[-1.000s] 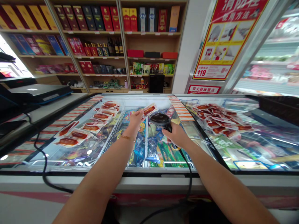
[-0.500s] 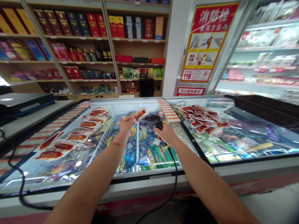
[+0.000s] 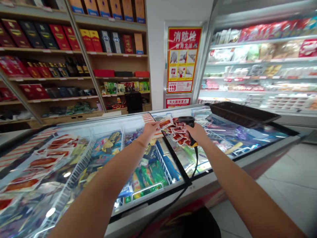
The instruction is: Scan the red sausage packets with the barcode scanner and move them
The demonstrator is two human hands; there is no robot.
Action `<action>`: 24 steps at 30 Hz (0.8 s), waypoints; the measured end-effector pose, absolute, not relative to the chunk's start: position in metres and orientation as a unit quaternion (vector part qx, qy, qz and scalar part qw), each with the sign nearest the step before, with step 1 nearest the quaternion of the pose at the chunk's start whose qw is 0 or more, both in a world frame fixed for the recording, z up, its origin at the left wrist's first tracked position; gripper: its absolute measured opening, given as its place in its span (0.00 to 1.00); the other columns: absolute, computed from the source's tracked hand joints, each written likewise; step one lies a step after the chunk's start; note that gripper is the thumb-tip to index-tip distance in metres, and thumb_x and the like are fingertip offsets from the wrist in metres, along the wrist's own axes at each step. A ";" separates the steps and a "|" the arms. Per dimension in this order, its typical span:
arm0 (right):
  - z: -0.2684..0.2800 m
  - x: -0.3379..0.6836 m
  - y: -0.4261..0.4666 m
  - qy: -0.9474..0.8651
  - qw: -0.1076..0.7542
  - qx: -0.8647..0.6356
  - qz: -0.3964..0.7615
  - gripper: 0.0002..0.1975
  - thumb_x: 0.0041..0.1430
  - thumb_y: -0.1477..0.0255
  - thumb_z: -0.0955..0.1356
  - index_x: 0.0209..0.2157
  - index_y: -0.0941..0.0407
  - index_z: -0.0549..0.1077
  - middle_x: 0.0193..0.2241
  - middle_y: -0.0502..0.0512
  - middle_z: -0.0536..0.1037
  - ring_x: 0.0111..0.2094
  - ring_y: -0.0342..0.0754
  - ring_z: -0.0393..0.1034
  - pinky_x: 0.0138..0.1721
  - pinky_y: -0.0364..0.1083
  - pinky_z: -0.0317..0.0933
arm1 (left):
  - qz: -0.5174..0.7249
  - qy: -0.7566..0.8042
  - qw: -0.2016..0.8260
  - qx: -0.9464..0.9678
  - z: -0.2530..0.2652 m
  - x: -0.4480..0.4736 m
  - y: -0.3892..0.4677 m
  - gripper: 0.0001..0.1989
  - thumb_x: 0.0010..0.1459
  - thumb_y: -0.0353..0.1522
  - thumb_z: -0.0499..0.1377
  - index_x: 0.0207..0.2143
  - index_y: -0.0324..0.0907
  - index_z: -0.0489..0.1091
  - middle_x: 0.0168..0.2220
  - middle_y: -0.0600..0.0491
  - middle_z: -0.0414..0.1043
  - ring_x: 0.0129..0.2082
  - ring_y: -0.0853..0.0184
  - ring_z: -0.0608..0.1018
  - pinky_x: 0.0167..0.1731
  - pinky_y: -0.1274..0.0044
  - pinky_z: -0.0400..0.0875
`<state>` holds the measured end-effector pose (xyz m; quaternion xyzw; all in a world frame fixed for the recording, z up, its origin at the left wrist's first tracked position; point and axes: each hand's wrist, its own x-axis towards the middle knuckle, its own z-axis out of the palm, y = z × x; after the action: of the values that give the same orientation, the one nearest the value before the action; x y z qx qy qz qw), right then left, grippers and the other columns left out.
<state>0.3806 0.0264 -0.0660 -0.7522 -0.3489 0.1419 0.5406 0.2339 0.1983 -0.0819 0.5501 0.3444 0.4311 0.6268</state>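
Between the fingers of my left hand (image 3: 150, 129) is a clear packet of reddish-brown sausage (image 3: 165, 123), held above the freezer's glass top. My right hand (image 3: 198, 133) is wrapped round the handle of a black barcode scanner (image 3: 187, 121), whose cable hangs down over the freezer edge. The scanner's head is just right of the held packet. Below and behind both lies a pile of similar sausage packets (image 3: 178, 135) on the right glass lid, partly hidden by the scanner. More sausage packets (image 3: 44, 162) lie in a row on the left glass.
A dark brown tray (image 3: 244, 114) rests on the right end of the freezer (image 3: 148, 211). Wire baskets (image 3: 164, 165) with bagged frozen goods show through the glass. Shelves of boxes and bottles (image 3: 116, 54) stand behind, and a lit chilled display (image 3: 260, 62) is at the right.
The view has turned to the right. Both hands have moved right along the freezer, from over the middle section to the sausage pile, still holding the packet and scanner.
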 end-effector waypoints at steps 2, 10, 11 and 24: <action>-0.064 0.397 0.020 -0.328 0.546 -0.760 0.132 0.08 0.53 0.68 0.68 0.24 0.56 0.68 0.14 0.50 0.70 0.13 0.46 0.66 0.14 0.43 0.59 | 0.407 0.323 0.658 0.545 -0.078 0.265 0.187 0.06 0.47 0.22 0.66 0.30 0.37 0.76 0.29 0.50 0.77 0.33 0.65 0.80 0.43 0.70 0.75; -0.072 0.399 0.022 -0.323 0.536 -0.767 0.141 0.09 0.53 0.69 0.68 0.22 0.56 0.66 0.13 0.50 0.69 0.13 0.45 0.65 0.14 0.42 0.58 | 0.374 0.279 0.699 0.542 -0.082 0.290 0.179 0.21 0.48 0.22 0.66 0.46 0.40 0.72 0.47 0.45 0.74 0.43 0.65 0.78 0.47 0.70 0.72; -0.074 0.396 0.025 -0.326 0.534 -0.767 0.143 0.09 0.53 0.69 0.68 0.22 0.56 0.67 0.12 0.50 0.69 0.12 0.45 0.65 0.14 0.42 0.58 | 0.376 0.284 0.692 0.547 -0.083 0.283 0.182 0.20 0.48 0.22 0.66 0.46 0.39 0.72 0.47 0.45 0.74 0.43 0.65 0.78 0.47 0.70 0.72; -0.085 0.278 0.091 -0.402 0.533 -0.719 0.193 0.08 0.53 0.70 0.67 0.23 0.56 0.65 0.14 0.50 0.70 0.12 0.45 0.66 0.14 0.42 0.59 | 0.476 0.452 0.426 0.623 -0.103 0.036 0.241 0.12 0.41 0.25 0.67 0.32 0.40 0.74 0.37 0.44 0.77 0.43 0.57 0.78 0.50 0.66 0.68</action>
<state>0.2780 0.0914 -0.0852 -0.7190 -0.4016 0.1935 0.5332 0.0360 0.2407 -0.1033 0.6229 0.4518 0.4758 0.4259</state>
